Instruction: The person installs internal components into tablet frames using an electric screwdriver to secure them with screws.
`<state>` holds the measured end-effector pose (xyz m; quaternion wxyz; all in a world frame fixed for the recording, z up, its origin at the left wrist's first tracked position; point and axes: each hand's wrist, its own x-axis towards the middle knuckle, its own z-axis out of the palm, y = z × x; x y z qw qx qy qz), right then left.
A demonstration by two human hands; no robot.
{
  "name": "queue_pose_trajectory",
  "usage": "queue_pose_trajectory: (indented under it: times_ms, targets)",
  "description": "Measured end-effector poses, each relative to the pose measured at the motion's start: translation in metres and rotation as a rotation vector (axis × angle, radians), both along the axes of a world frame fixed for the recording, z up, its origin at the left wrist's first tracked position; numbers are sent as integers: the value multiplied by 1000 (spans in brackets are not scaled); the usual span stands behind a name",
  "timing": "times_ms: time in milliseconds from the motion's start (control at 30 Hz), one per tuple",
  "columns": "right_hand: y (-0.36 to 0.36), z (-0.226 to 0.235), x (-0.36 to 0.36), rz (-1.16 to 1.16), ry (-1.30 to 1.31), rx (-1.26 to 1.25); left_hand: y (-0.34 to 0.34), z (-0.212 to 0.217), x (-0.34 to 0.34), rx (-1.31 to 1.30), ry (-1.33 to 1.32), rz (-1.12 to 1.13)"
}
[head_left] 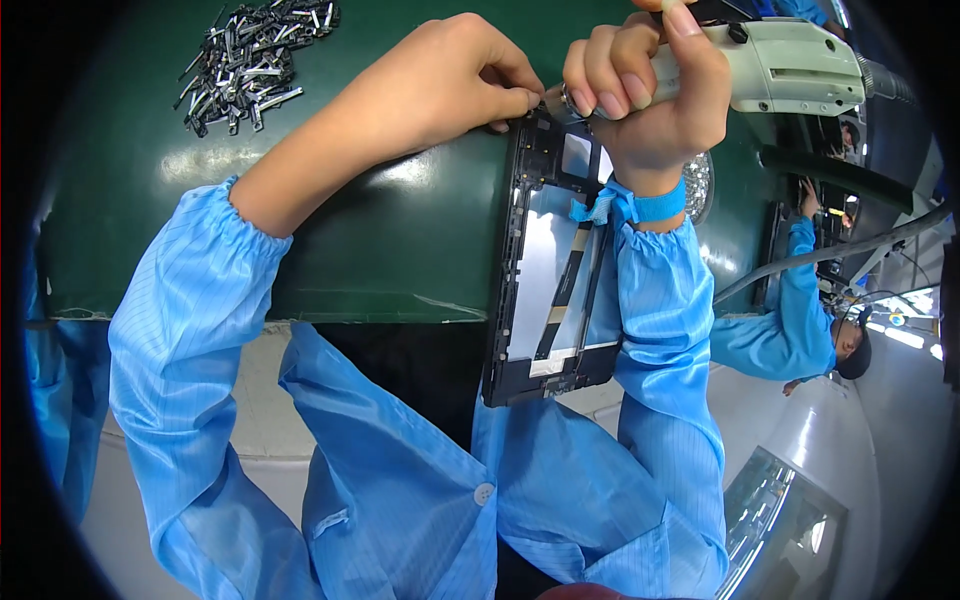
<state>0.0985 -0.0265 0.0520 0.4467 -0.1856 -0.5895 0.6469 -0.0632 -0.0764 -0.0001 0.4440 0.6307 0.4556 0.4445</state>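
Currently leaning over a green desk (380,250), both bare hands up at the far end of a black device frame (500,300). Keeping left hand (455,85) at the frame's far left corner, thumb and index drawn close together; cannot tell whether pinching the frame or some tiny part. Wrapping right hand (665,90) round an off-white power driver (795,65), fingers curled over its front end. Aiming driver nose toward left fingertips, just beside the same far edge; cannot tell if touching the frame.

Seeing frame set lengthwise, far end on the desk, near end sticking out past the desk's near edge, right side partly covered by right forearm. Showing inside it: silvery panel (532,270), black flat cable (565,290) running slantwise across.

Wearing blue wrist strap (660,207) on right wrist, plus blue sleeves (185,290). Noting upper left on desk: loose pile of small black and silver parts (260,60). Spotting beyond right wrist: shiny round dish (702,185), partly hidden. Farther right: grey cable (840,255), blue-clad co-worker (780,340).
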Motion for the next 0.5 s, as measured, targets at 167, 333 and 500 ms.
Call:
queue_pose_trajectory:
  times_ms: [167, 333, 500]
  targets:
    - [-1, -2, 0, 11, 30, -23, -7, 30, -3, -170, 109, -33]
    - [-1, -3, 0, 7, 36, -27, -6, 26, -5, -156, 99, -50]
    - [-9, 9, -11, -47, -30, -14, -7, 26, -4, -123, 98, -48]
